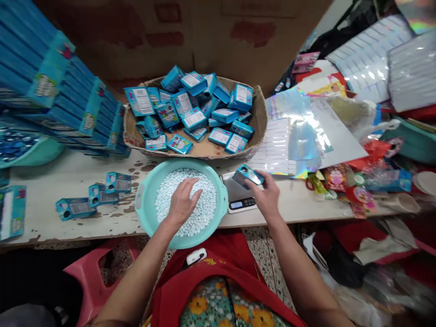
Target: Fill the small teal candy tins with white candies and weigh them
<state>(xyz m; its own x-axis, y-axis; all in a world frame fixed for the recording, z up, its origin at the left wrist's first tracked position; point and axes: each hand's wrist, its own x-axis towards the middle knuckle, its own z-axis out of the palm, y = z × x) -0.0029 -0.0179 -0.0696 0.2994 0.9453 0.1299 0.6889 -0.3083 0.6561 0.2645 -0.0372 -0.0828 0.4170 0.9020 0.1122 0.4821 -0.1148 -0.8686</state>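
My left hand (184, 202) rests over small white pellet-like pieces (204, 206) in a turquoise plastic basin (142, 204). Its thumb and forefinger are apart, with nothing visible between them; the other fingertips are partly hidden. On the right, my right hand (266, 193) grips a small blue printed box (251, 174), tilted above the small digital scale (237, 193). The scale's display (236, 205) is lit, but its figures are too blurred to read surely. Whether the box touches the scale's plate, I cannot tell.
A cut-down cardboard box (263, 120) behind the basin holds many blue boxes (194, 119). Stacked blue cartons (73, 93) rise at the left, above several loose blue boxes (118, 182). Shiny sheets (303, 141) and wrappers crowd the right. A pink stool (91, 277) stands below the table.
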